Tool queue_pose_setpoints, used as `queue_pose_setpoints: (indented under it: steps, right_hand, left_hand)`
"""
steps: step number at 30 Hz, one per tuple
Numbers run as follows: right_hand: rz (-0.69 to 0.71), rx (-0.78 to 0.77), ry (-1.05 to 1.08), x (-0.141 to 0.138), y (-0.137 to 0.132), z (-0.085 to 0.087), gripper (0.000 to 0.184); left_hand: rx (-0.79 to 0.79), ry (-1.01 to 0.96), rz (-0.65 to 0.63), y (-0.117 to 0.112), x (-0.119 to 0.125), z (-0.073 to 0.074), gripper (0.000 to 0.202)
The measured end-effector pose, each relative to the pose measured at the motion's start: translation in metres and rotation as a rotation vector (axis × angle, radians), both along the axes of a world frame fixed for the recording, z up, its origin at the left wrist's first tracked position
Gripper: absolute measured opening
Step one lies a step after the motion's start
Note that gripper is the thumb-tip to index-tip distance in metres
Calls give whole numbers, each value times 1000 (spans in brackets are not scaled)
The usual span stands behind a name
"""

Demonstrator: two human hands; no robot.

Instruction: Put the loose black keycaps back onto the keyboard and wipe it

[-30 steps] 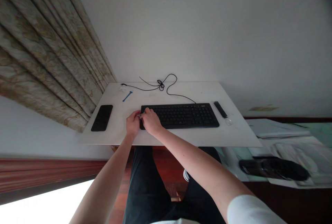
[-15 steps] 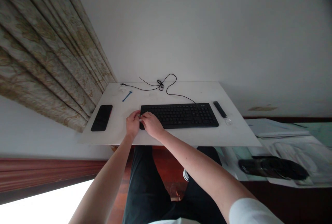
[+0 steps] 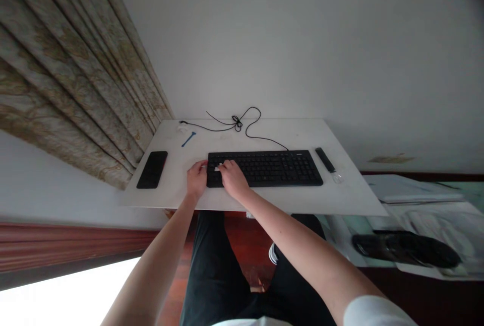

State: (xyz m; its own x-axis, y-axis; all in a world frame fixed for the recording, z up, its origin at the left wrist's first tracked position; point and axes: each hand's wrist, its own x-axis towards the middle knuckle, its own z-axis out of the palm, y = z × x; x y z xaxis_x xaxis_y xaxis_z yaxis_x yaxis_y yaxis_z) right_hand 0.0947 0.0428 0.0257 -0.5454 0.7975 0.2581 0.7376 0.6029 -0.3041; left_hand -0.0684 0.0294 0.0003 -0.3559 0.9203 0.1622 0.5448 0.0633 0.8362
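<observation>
A black keyboard (image 3: 272, 169) lies on the white table (image 3: 280, 199). My right hand (image 3: 233, 179) is over its left part, fingers closed on a small white piece (image 3: 218, 168) just above or touching the keys; what it is made of cannot be told. At the keyboard's left edge rests my left hand (image 3: 196, 180), its fingers curled together. A pale bit shows by those fingertips, too small to name. Behind the keyboard runs its black cable (image 3: 264, 137), tied in a bundle.
A phone (image 3: 152, 170) lies at the table's left. Further back are a blue plastic tool (image 3: 188, 139) and a crumpled white scrap (image 3: 182, 128). To the keyboard's right lies a black-handled brush-like object (image 3: 325, 159) with a clear end. A patterned curtain (image 3: 109, 59) hangs beside the table.
My right hand has moved right, away from the left hand and onto the keys, with the white piece in its fingers. The left hand stays by the keyboard's left edge. The view has shifted slightly.
</observation>
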Motion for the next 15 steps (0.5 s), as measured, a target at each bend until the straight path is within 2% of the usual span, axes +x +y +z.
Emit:
queue_pose_setpoints:
  steps: [3,6,11,15]
  right_hand:
    - [120,-17,-4,-2,-15,2,25]
    - [137,-55,38,5,-15,4,28]
    - [66,-114,132,15,-4,3,22]
    - [-28,-93,139,7,-8,-1,19]
  left_hand:
    - [8,24,-3,0,0,1,40]
    - [14,22,-6,-1,1,2,39]
    - [15,11,-6,-2,2,4,38]
    - [12,21,-5,-2,2,4,37]
